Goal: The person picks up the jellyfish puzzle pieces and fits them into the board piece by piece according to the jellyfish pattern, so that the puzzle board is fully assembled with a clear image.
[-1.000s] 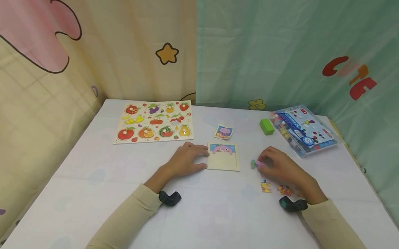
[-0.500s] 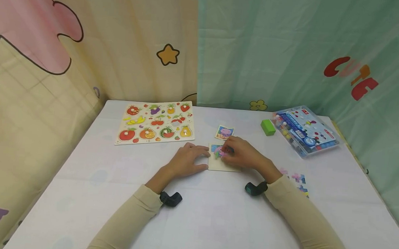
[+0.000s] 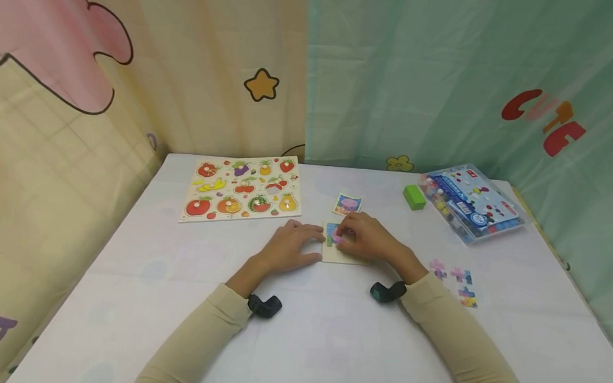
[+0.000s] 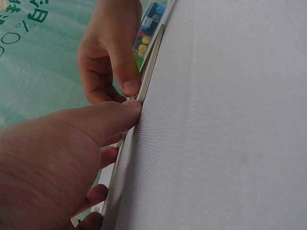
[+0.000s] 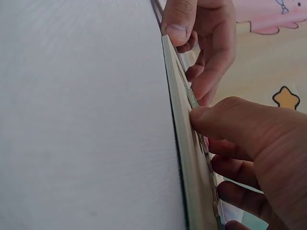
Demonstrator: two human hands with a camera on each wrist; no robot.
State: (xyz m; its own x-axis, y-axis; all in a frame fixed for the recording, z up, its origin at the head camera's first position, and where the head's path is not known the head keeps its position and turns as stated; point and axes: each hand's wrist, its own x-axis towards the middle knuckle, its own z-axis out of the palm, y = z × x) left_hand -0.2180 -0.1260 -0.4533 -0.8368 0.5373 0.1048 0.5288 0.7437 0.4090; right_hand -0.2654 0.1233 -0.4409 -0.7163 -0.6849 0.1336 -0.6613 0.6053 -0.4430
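Note:
A small wooden puzzle board (image 3: 336,255) lies flat on the white table, its top part bearing a blue and pink picture. My left hand (image 3: 291,247) rests at the board's left edge with fingers and thumb extended against it; the left wrist view shows the thumb (image 4: 129,109) touching that edge. Over the board's upper part, my right hand (image 3: 369,236) pinches a pink and green jigsaw piece (image 3: 336,237) between thumb and fingers, down at the board's surface. Its fingers cover much of the picture. Loose jigsaw pieces (image 3: 457,274) lie right of the board, partly behind the right forearm.
Behind the board lies a small picture card (image 3: 347,203). A fruit peg puzzle (image 3: 241,189) is at the back left. A green block (image 3: 414,197) and a clear plastic case of coloured beads (image 3: 472,203) stand at the back right. Curtains hang behind the table.
My right hand has moved left from the loose pieces to the board, carrying a jigsaw piece onto its upper left part. My left hand has stayed at the board's edge.

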